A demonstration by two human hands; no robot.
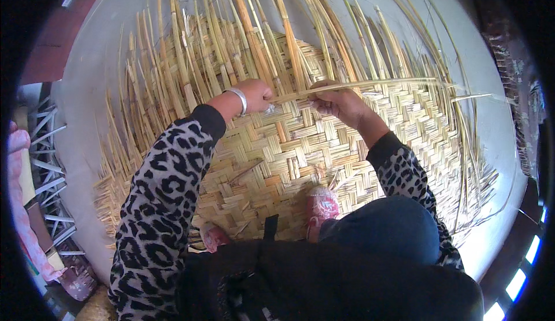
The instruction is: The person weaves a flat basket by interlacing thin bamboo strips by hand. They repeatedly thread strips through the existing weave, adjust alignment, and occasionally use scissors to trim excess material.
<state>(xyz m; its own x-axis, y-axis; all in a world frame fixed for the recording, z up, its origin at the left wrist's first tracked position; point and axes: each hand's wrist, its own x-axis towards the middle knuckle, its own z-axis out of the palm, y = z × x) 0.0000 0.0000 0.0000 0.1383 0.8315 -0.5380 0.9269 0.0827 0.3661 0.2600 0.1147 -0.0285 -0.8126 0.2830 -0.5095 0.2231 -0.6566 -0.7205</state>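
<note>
On the pale floor [81,124]: large mat [272,165], woven in a zigzag of flat straw-coloured cane; spread beneath both hands and filling most of the view.
Held strip [381,83]: long, thin, straw-coloured; lying crosswise above the weave, from left fingertips over to the right; far end well beyond right hand.
Left hand [254,96]: fingers curled in, narrow grip on the left end of the strip; small white patch at the fingertips, nature unclear.
Right hand [341,104]: narrow grip too, strip pinched between thumb and fingers; just beside left hand, short gap between.
Unwoven ends [248,26]: fanned out past the far edge of the mat, uneven in length, some crossing.
Bracelet [243,101]: silver-coloured, around left wrist.
Sleeves [159,199]: grey and black leopard spots, dark cuffs.
Shoes [324,205]: pink-red, on the near part of the mat; left one partly hidden by dark clothing.
Knee [381,225]: dark blue cloth, bent, near right sleeve.
Metal rack [47,176]: pale bars, at left beside pink cloth [20,141].
</note>
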